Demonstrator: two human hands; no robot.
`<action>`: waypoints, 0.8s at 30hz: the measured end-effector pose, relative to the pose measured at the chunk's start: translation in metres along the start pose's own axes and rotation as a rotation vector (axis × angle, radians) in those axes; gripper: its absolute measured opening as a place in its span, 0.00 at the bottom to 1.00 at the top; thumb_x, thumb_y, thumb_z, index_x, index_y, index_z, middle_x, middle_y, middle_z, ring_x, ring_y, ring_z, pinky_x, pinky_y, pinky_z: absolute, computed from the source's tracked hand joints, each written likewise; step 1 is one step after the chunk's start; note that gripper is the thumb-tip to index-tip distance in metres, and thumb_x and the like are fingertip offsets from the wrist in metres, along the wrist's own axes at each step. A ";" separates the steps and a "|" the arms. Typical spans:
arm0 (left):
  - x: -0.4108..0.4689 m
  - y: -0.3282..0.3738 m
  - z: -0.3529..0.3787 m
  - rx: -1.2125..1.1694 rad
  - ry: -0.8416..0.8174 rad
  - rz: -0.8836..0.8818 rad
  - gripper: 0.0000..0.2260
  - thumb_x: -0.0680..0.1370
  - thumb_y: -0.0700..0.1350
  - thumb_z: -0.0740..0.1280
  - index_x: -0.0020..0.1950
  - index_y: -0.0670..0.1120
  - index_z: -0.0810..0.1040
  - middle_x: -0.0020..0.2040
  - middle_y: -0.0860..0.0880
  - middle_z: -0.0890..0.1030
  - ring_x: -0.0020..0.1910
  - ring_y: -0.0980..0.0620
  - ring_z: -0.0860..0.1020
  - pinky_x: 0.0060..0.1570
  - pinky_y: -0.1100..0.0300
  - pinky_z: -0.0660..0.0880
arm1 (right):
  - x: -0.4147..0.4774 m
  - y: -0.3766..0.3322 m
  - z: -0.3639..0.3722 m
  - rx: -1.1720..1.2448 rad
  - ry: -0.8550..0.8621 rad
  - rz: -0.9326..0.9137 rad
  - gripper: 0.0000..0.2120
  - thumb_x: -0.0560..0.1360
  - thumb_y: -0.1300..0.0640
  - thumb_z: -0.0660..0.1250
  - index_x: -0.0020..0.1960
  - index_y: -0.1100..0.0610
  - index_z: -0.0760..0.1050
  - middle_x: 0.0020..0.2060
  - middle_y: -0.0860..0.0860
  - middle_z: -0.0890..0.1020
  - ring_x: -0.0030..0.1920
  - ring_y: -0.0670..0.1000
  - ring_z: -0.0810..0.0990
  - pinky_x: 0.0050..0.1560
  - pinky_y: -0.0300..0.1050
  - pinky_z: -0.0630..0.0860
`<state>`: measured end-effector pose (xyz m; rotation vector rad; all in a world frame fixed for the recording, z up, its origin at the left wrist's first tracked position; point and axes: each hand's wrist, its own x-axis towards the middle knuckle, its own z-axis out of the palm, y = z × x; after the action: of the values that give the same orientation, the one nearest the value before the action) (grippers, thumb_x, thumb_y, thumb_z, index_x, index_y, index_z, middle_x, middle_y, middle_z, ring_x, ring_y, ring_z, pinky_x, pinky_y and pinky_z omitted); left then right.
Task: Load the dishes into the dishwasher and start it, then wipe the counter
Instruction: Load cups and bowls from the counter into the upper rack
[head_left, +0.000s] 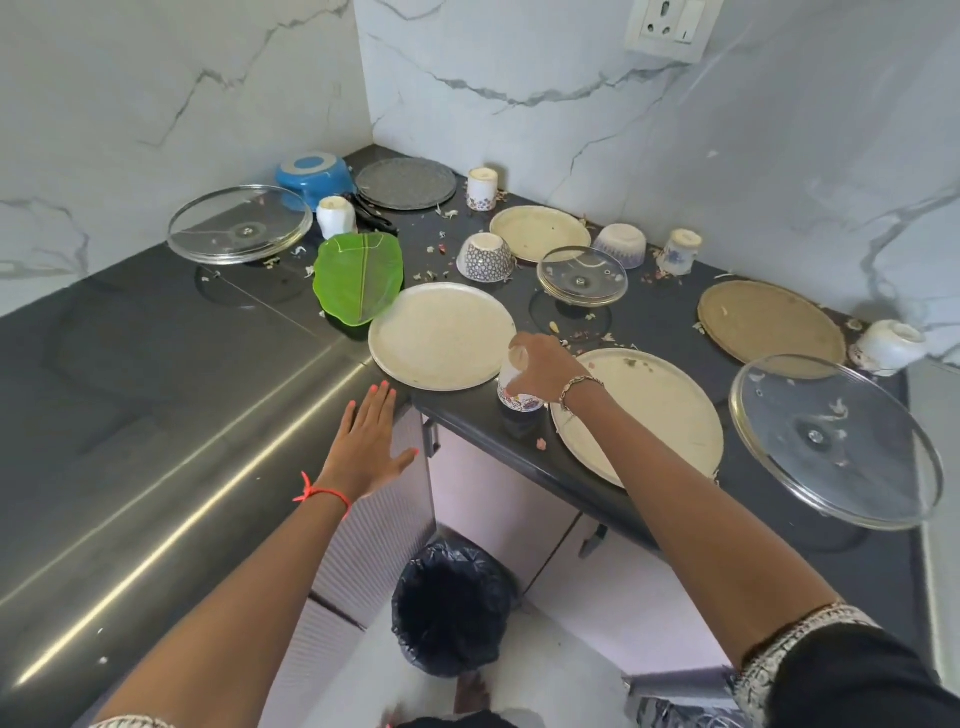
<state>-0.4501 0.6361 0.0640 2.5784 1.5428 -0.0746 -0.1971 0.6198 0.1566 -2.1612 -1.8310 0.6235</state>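
Nearly everything is sitting dirty on the counter (660, 312), plates (441, 335), lids (836, 441), crumbs (441, 249) and all, so loading is barely getting going: right hand (540, 366) is gripping a cup (519, 399) by the front edge, left hand (369, 441) is stretching out flat, holding nothing.

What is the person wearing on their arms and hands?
The left hand has bright pink-orange polish on its nails, and a red thread is tied round that wrist. By the right hand, a thin metal chain bracelet circles the wrist. Higher up that arm is a black sleeve with a black-and-white patterned trim.
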 end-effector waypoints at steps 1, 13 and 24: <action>-0.005 0.003 -0.001 -0.003 0.007 0.006 0.38 0.79 0.60 0.57 0.77 0.40 0.41 0.77 0.45 0.41 0.76 0.49 0.39 0.74 0.51 0.40 | -0.008 -0.003 -0.002 0.006 0.004 -0.006 0.28 0.68 0.60 0.72 0.66 0.60 0.68 0.61 0.58 0.73 0.61 0.58 0.72 0.58 0.47 0.71; -0.146 0.048 0.019 -0.081 0.009 0.133 0.37 0.79 0.57 0.59 0.77 0.39 0.43 0.78 0.43 0.44 0.76 0.47 0.42 0.74 0.51 0.40 | -0.175 -0.015 0.044 0.012 0.068 0.116 0.28 0.67 0.55 0.74 0.65 0.50 0.70 0.63 0.55 0.71 0.62 0.58 0.72 0.59 0.47 0.70; -0.327 0.091 0.064 -0.053 -0.051 0.272 0.37 0.79 0.58 0.58 0.77 0.40 0.44 0.78 0.44 0.44 0.76 0.46 0.42 0.73 0.53 0.38 | -0.386 -0.003 0.135 0.128 -0.033 0.295 0.26 0.62 0.62 0.75 0.59 0.52 0.75 0.61 0.56 0.71 0.62 0.57 0.70 0.58 0.45 0.71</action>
<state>-0.5230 0.2992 0.0453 2.6936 1.1482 -0.0690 -0.3104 0.2308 0.1026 -2.3640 -1.4532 0.8174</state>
